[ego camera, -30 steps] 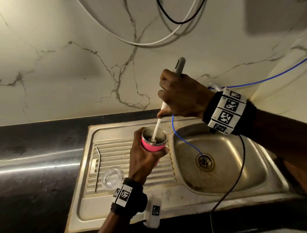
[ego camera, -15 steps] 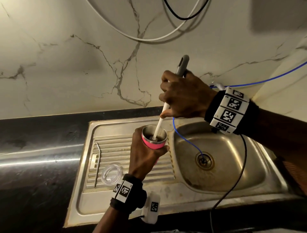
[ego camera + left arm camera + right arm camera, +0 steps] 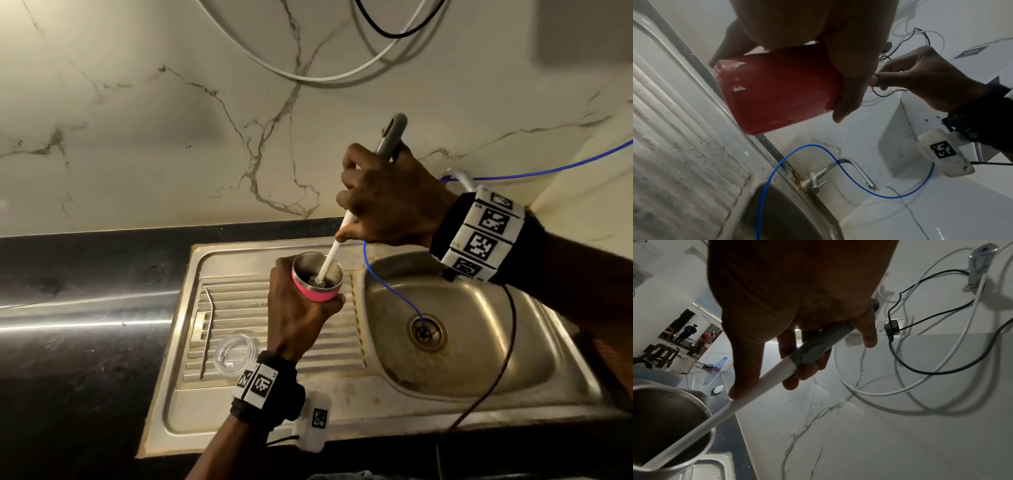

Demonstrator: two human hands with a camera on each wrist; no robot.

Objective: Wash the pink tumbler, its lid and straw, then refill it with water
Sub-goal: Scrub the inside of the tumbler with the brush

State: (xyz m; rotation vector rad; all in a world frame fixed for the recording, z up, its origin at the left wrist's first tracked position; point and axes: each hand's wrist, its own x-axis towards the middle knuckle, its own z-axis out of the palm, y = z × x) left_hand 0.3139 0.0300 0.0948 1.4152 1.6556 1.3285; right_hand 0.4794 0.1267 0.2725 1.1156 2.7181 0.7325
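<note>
1. Leftmost, the dark table (image 3: pixel 78 359) runs along the marble wall and carries the steel sink unit (image 3: pixel 246 428).
2. On the ribbed drainboard (image 3: pixel 329 346) lies the bent metal straw (image 3: pixel 207 335), and just to its right sits the clear lid (image 3: pixel 236 353), the two close together but not plainly touching.
3. Next, the left hand (image 3: pixel 298 318) has its fingers wrapped around the pink tumbler (image 3: pixel 317 282), holding it raised above the drainboard with the open mouth tilted up and toward the right hand; the left wrist view shows the pink body (image 3: pixel 774 92) clear of the steel below it.
4. The bottle brush (image 3: pixel 330 257) slants down into the tumbler, its bristles low inside the steel interior.
5. The right hand (image 3: pixel 387 202) is clenched round the brush's grey grip (image 3: pixel 818 350), thumb lying along the white shaft.
6. Further right, the basin (image 3: pixel 479 342) holds a thin blue tube (image 3: pixel 390 291) that runs down to the drain (image 3: pixel 426 332).
7. The tap (image 3: pixel 840 173) stands at the basin's back edge.
</note>
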